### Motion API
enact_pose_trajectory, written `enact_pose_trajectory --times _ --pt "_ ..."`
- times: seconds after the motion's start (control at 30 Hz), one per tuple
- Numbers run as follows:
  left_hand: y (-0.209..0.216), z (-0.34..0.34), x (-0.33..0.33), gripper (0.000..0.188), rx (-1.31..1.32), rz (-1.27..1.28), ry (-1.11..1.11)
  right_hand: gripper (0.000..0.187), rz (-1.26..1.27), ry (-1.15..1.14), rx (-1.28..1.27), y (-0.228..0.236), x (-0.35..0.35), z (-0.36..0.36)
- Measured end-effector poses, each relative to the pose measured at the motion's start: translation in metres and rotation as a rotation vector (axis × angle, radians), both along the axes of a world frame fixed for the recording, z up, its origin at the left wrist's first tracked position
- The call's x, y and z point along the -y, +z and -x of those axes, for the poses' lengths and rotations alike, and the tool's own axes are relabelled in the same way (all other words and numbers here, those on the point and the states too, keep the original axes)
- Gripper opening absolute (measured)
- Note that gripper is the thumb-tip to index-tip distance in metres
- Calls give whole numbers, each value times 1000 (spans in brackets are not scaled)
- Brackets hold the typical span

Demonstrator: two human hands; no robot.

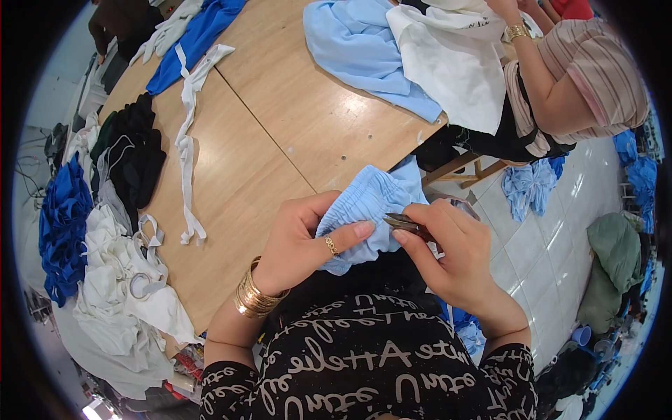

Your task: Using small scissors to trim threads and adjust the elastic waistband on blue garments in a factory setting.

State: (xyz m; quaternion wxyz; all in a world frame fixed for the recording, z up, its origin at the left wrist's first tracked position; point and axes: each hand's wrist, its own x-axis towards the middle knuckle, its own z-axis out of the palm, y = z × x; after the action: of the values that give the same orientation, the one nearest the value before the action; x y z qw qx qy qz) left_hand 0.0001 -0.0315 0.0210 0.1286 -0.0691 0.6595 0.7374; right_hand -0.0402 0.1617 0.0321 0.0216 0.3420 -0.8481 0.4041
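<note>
A light blue gathered garment (371,199) is bunched up above my lap, at the table's near edge. My left hand (308,234) is closed on its left side, with the thumb pressed flat over the cloth. In my right hand (448,241) is a small pair of dark metal thread snips (399,220), their points touching or just over the gathered fabric. The snips' handles are mostly hidden by my fingers. Part of the garment hangs behind my hands past the table edge.
The wooden table (259,154) has a seam and a white strip (185,150) on it. White cloth (119,273), black cloth (140,154) and blue cloth (65,224) are heaped left. Light blue fabric (357,49) lies far right, where another person (560,84) handles white cloth (455,70).
</note>
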Motion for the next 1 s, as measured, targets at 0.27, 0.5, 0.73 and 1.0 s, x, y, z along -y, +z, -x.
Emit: enact_pose_trajectory --times 0.27,0.5,0.73,1.0 --pt "-2 1 -4 23 1 -6 39 18 9 -2 -84 -6 1 -1" --pt "-3 2 -5 22 1 82 -41 16 157 -22 235 -4 3 -2" --pt "-4 -2 -6 20 -26 13 10 24 130 -86 282 3 -4 1" --pt "-3 -8 -1 21 -61 23 -32 27 128 -82 478 7 -7 3"
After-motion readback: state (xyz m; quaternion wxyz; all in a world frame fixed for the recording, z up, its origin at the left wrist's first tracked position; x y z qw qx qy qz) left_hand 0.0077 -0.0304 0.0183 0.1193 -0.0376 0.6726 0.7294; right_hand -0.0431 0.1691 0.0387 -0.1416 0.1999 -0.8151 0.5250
